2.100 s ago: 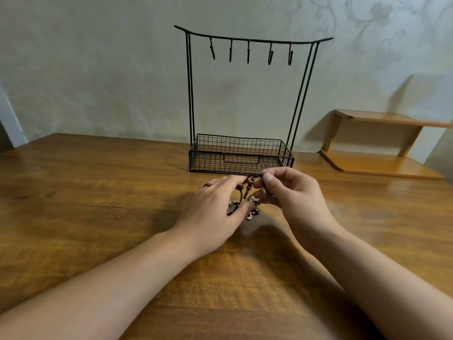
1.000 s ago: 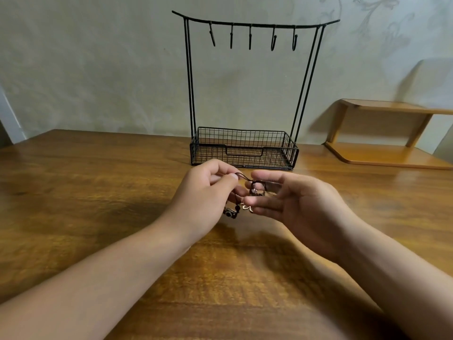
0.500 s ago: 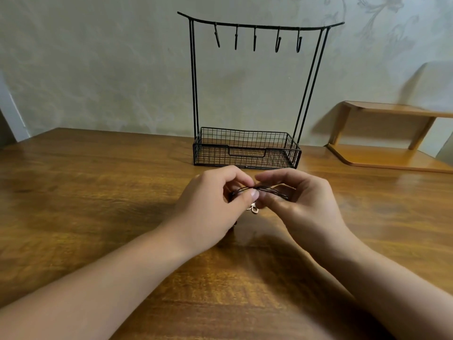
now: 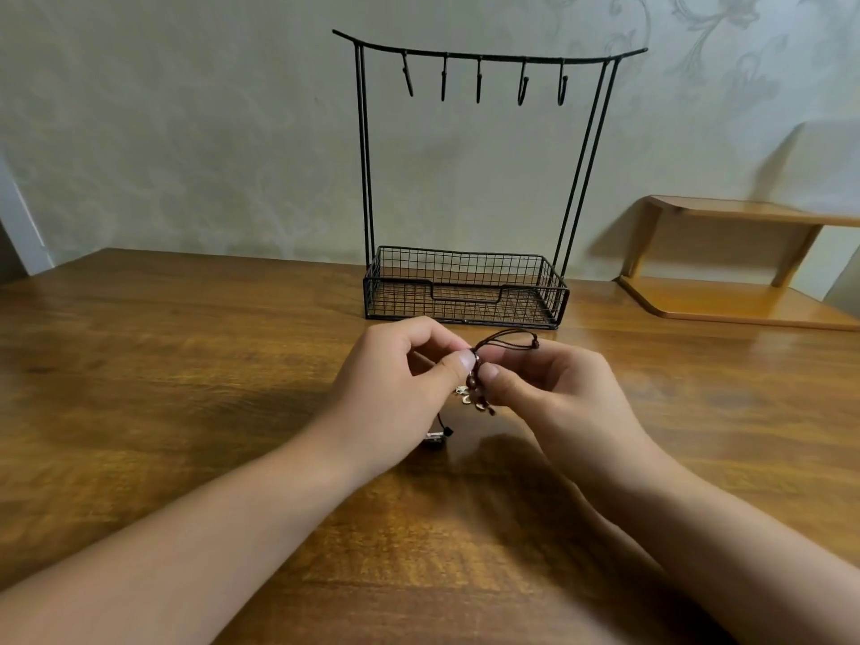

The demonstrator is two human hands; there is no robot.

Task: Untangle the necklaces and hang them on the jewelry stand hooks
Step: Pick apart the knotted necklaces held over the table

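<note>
Pinching: both hands on the necklaces, centre of frame, just above the table.
L hand: thumb + curled fingers nip the cords; a strand w/ small clasp hangs below it.
R hand: thumb + fingers nip the same bundle; cord loop sticks up behind.
Stand: upper centre, behind hands, apart; 5 hooks bare.
Shelf: right edge.
</note>
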